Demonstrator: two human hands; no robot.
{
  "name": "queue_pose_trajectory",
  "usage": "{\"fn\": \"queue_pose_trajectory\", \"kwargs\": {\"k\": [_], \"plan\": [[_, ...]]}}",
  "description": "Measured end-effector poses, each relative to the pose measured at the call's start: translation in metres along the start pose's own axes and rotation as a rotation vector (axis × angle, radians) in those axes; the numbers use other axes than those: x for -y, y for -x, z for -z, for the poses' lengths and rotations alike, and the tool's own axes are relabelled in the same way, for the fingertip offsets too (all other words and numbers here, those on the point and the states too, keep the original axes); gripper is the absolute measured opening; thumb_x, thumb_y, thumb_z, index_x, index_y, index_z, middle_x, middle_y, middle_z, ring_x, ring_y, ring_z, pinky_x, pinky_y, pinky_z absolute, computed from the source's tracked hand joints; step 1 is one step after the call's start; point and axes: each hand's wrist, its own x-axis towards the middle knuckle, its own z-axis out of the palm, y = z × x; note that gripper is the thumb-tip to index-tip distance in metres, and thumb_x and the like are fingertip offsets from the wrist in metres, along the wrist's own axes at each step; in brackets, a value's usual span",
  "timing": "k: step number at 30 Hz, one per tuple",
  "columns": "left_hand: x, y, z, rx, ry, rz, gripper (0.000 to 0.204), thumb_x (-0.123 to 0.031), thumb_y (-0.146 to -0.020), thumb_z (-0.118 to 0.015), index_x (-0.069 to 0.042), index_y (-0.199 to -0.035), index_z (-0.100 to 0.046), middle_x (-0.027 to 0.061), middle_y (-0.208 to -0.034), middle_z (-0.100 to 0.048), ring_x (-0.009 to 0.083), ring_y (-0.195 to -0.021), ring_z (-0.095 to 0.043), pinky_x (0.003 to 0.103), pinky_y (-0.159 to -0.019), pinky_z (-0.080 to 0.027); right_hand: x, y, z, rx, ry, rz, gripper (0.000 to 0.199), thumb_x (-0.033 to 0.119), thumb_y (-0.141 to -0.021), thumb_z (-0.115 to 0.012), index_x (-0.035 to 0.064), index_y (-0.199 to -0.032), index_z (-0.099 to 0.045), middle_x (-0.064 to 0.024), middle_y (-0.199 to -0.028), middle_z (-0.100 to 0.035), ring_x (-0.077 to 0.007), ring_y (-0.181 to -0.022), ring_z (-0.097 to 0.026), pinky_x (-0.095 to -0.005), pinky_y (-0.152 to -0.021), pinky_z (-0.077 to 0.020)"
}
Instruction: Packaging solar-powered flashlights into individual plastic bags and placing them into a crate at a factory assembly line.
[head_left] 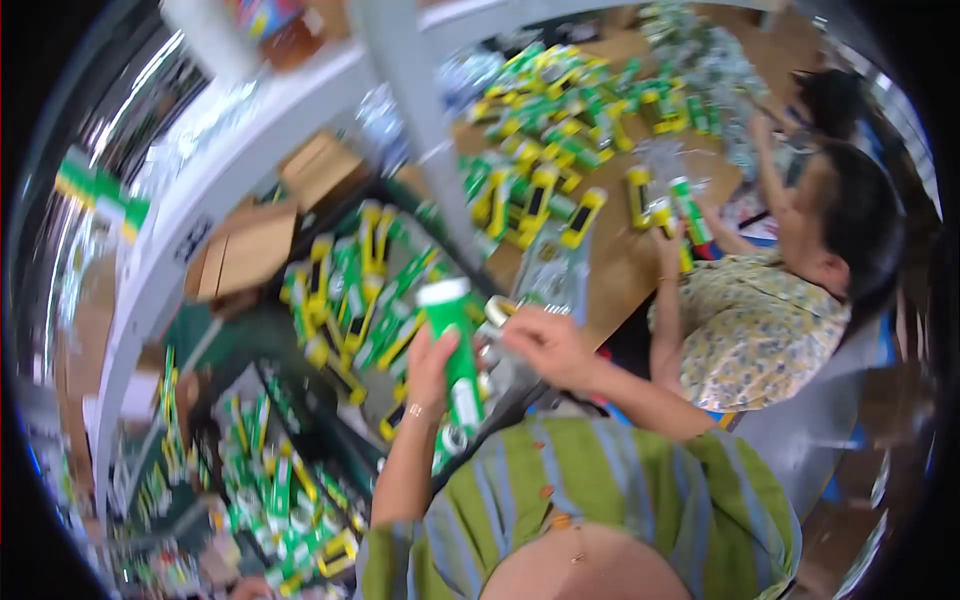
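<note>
My left hand (pixel 430 368) grips a green tube-shaped package with a white cap end (pixel 452 340), held upright in front of my chest. My right hand (pixel 545 340) is just to its right, fingers pinched on a small pale, ring-like piece (pixel 497 310) near the tube's top. Below and beyond my hands lies a heap of yellow, green and black packaged items (pixel 360 290) in a dark bin. The picture is blurred by motion.
A wooden table (pixel 620 260) holds many more green and yellow packages (pixel 545 130). A person in a flowered shirt (pixel 750 330) sits at the right, handling packages. Cardboard boxes (pixel 250 250) and a white shelf frame (pixel 260 130) stand left. More packages fill a bin (pixel 280 490) at lower left.
</note>
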Motion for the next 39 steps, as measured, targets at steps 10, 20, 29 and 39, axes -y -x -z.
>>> {"fn": "queue_pose_trajectory", "kwargs": {"k": [10, 20, 29, 39], "plan": [[0.021, 0.004, 0.004, 0.060, -0.418, -0.036, 0.061, 0.001, -0.072, -0.061, -0.003, -0.125, -0.030, 0.0072, -0.108, -0.048, 0.0142, -0.095, -0.050, 0.028, -0.080, -0.044, -0.033, -0.009, -0.006, 0.301, -0.123, -0.013, 0.007, 0.007, -0.080, -0.059, 0.0002, -0.082, -0.060, -0.0086, -0.075, -0.058, -0.0220, -0.068, -0.055, -0.0309, -0.061, -0.0427], [0.027, -0.002, -0.003, -0.056, -0.571, -0.212, 0.047, -0.011, -0.080, -0.058, 0.001, -0.120, -0.038, 0.0113, -0.102, -0.051, 0.0200, -0.093, -0.049, 0.032, -0.082, -0.040, -0.037, -0.016, -0.007, 0.239, -0.049, -0.035, 0.009, 0.012, -0.080, -0.059, 0.0026, -0.081, -0.059, -0.0120, -0.074, -0.056, -0.0289, -0.067, -0.056, -0.0357, -0.060, -0.0445], [0.025, -0.001, -0.007, -0.113, -0.940, -0.433, 0.045, -0.011, -0.079, -0.063, 0.006, -0.117, -0.044, 0.0181, -0.099, -0.053, 0.0290, -0.085, -0.054, 0.033, -0.074, -0.043, -0.045, -0.023, -0.006, 0.179, 0.393, -0.090, 0.015, 0.014, -0.074, -0.063, -0.0003, -0.077, -0.060, -0.0180, -0.075, -0.058, -0.0352, -0.070, -0.057, -0.0421, -0.062, -0.0460], [0.023, -0.057, -0.024, 0.053, -0.448, 0.005, 0.044, 0.000, -0.072, -0.065, 0.003, -0.110, -0.042, 0.0102, -0.097, -0.061, 0.0136, -0.089, -0.058, 0.027, -0.078, -0.046, -0.067, -0.033, 0.050, 0.439, 0.065, -0.222, 0.018, 0.019, -0.078, -0.062, 0.0013, -0.082, -0.061, -0.0167, -0.076, -0.061, -0.0341, -0.074, -0.059, -0.0393, -0.063, -0.0457]]}}
